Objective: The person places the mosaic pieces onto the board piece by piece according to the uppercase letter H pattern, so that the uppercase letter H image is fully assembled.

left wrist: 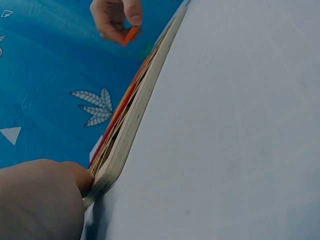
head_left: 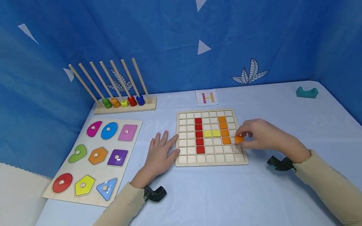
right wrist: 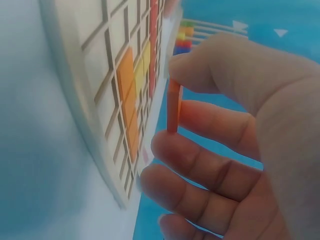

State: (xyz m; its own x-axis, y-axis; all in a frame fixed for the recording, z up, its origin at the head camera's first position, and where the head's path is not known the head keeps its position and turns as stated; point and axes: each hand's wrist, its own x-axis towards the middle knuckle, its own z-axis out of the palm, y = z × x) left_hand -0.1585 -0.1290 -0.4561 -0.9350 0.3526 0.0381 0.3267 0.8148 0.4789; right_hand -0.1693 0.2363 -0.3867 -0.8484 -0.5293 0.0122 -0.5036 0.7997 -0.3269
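Note:
An orange square tile (right wrist: 173,106) is pinched between the thumb and fingers of my right hand (head_left: 260,134), at the right edge of a wooden grid board (head_left: 212,165). On the board stand a column of red tiles (head_left: 199,136), a short row of yellow tiles (head_left: 211,133) and a column of orange tiles (head_left: 224,130). My left hand (head_left: 161,154) lies with its fingers spread at the board's left edge, the thumb against the rim. In the left wrist view the orange tile shows above the board's far end.
A small pattern card (head_left: 207,97) lies behind the board. At the left are a shape puzzle (head_left: 97,166) with knobbed pieces and a peg stand (head_left: 125,108) with coloured beads. A teal curved block (head_left: 307,92) sits at the back right.

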